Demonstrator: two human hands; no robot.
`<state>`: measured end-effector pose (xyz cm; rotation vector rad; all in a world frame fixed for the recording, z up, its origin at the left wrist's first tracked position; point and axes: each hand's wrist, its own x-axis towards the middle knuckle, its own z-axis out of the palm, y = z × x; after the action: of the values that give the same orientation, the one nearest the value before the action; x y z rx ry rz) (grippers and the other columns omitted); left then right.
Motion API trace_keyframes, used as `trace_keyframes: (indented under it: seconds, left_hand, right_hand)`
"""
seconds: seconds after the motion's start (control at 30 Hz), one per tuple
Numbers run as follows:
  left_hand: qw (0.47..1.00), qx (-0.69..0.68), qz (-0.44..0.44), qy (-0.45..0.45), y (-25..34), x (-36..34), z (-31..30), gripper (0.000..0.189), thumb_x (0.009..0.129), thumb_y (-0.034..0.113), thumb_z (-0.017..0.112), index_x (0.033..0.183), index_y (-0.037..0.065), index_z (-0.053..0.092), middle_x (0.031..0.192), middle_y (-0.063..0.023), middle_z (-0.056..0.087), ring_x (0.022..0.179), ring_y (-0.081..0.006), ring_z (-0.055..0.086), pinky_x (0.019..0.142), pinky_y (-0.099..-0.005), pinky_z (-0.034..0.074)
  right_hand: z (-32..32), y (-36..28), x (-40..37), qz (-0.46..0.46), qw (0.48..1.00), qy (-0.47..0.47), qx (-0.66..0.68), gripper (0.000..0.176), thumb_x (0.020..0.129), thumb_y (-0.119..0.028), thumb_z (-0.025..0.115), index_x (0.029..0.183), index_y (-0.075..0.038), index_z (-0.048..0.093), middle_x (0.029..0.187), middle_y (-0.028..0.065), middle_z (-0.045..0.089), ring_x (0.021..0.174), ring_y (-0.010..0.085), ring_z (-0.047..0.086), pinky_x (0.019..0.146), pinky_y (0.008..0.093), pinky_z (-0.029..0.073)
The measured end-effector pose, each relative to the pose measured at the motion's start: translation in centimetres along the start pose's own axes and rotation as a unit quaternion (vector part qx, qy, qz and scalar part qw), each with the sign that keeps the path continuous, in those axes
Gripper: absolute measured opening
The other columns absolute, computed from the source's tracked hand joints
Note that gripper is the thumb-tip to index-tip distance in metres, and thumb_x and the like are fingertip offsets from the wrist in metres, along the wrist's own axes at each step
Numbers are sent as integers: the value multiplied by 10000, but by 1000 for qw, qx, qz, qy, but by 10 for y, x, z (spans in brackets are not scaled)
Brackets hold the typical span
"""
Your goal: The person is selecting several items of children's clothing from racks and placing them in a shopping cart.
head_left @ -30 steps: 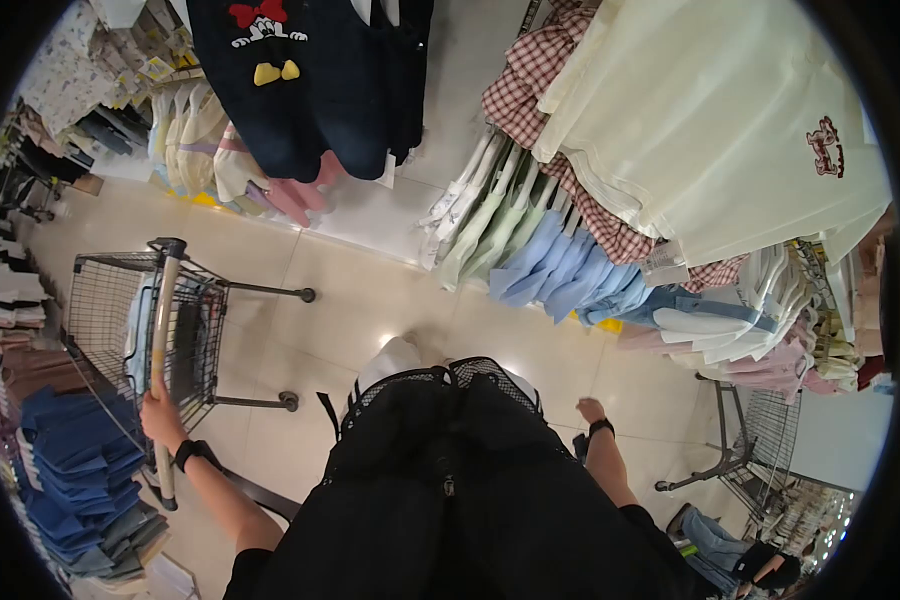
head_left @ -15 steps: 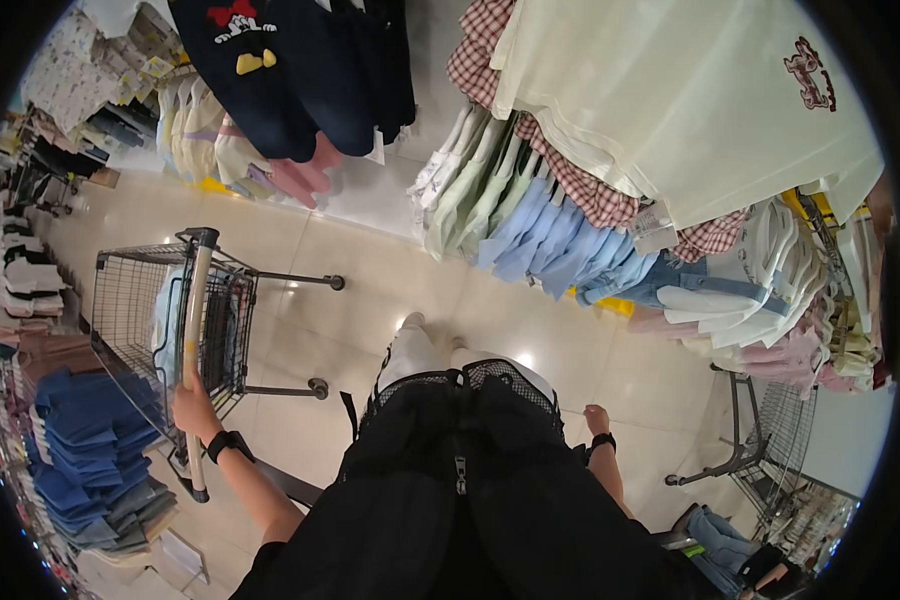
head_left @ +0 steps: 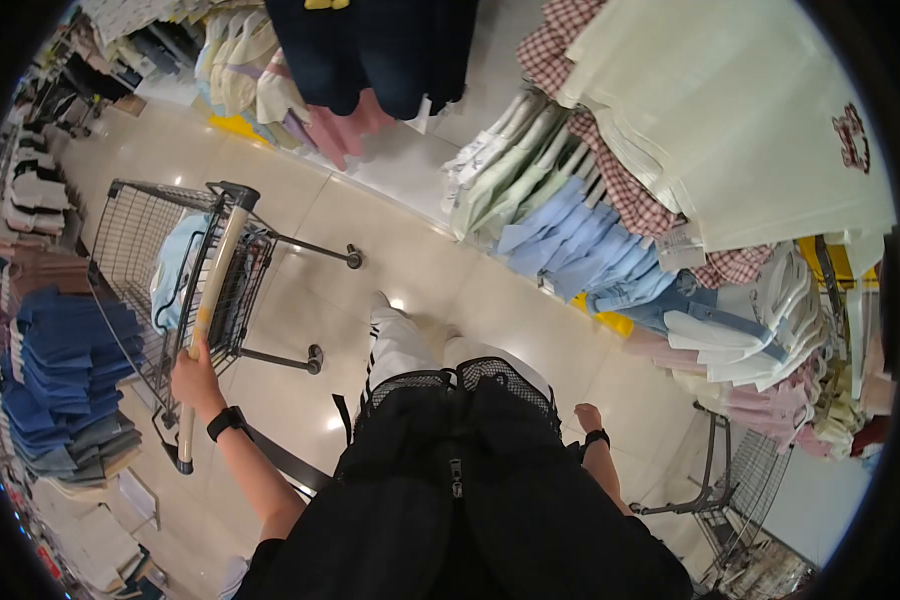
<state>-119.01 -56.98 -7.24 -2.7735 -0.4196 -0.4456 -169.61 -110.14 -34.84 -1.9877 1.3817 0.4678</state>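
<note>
My left hand point(head_left: 198, 382) is closed around the beige handle point(head_left: 213, 285) of a wire shopping cart point(head_left: 135, 235) at the left. Light blue clothing point(head_left: 177, 268) lies in the cart. My right hand point(head_left: 589, 418) hangs beside my body with its fingers curled in; whether it holds anything is too small to tell. A black band sits on each wrist. Nearest to the right hand are pale pink garments on the rack, some way off.
Hanging blue shirts point(head_left: 570, 230) and a large cream top point(head_left: 730, 110) fill the upper right. Navy garments point(head_left: 370, 50) hang at the top. Blue clothes point(head_left: 65, 370) line the left edge. Another cart point(head_left: 735, 480) stands at the lower right on the tiled floor.
The view has turned a little. The racks at the top have shifted rightward and the cart now appears more tilted. My left hand still grips its handle; one leg has stepped forward.
</note>
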Motion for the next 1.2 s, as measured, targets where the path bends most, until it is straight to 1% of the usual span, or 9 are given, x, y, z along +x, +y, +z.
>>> trace_keyframes:
  seconds: [0.27,0.43,0.67,0.83,0.9,0.93,1.07,1.13,1.2]
  left_hand:
    - [999,-14,-3,37,-11,42,20,585,724,623,437,629,71,607,553,-126,575,528,-303,581,451,-380,441]
    - [999,-39,-11,34,-16,91,33,579,724,619,440,622,72,601,543,-128,570,526,-304,579,455,-381,440]
    - [996,-74,12,51,-33,173,62,553,755,589,418,631,77,585,539,-137,562,530,-311,574,458,-387,433]
    - [996,-85,20,18,-50,235,89,584,753,613,398,659,73,599,554,-147,566,547,-323,576,476,-394,436]
    - [997,-78,18,14,-54,259,96,604,753,625,383,666,71,607,572,-154,573,563,-326,580,487,-395,440]
    - [997,-73,11,3,-55,271,99,615,753,632,374,693,74,624,591,-160,581,581,-326,586,501,-397,447]
    - [996,-85,5,37,-65,321,128,635,744,649,370,730,76,644,602,-159,587,593,-321,591,511,-392,455]
    - [996,-82,3,21,-71,346,137,650,743,657,360,703,72,641,602,-153,589,583,-315,589,510,-387,455]
    - [997,-78,0,17,-77,370,148,661,744,662,350,689,69,636,603,-149,589,582,-310,589,504,-380,453]
  right_hand:
    - [-4,-92,39,-39,999,-37,-12,215,693,-183,569,849,-50,633,896,109,613,875,256,563,768,328,439]
    - [14,-151,74,-144,988,-22,-52,205,689,-179,571,832,-44,631,867,106,616,843,256,572,748,319,449]
    - [32,-269,64,-111,993,-9,-50,237,675,-207,579,852,-60,636,897,123,613,862,265,569,766,323,443]
    - [72,-281,66,-104,994,0,-37,226,677,-208,578,842,-63,629,869,118,614,850,262,568,766,320,445]
    - [109,-241,101,-256,936,-70,-229,221,669,-222,593,834,-76,609,855,107,607,826,255,568,744,308,448]
    - [117,-228,105,-449,828,-18,-335,229,657,-208,618,851,-92,584,804,68,594,770,223,568,723,303,447]
    - [124,-279,64,-262,933,-126,-213,219,722,-199,491,803,-52,631,872,118,611,854,270,556,781,352,437]
    - [132,-282,65,-37,991,-127,-12,230,671,-164,608,895,-123,580,742,7,539,713,165,545,696,327,460]
    - [132,-291,70,-36,990,-130,-43,236,671,-173,600,898,-111,584,758,33,561,726,186,558,686,334,461]
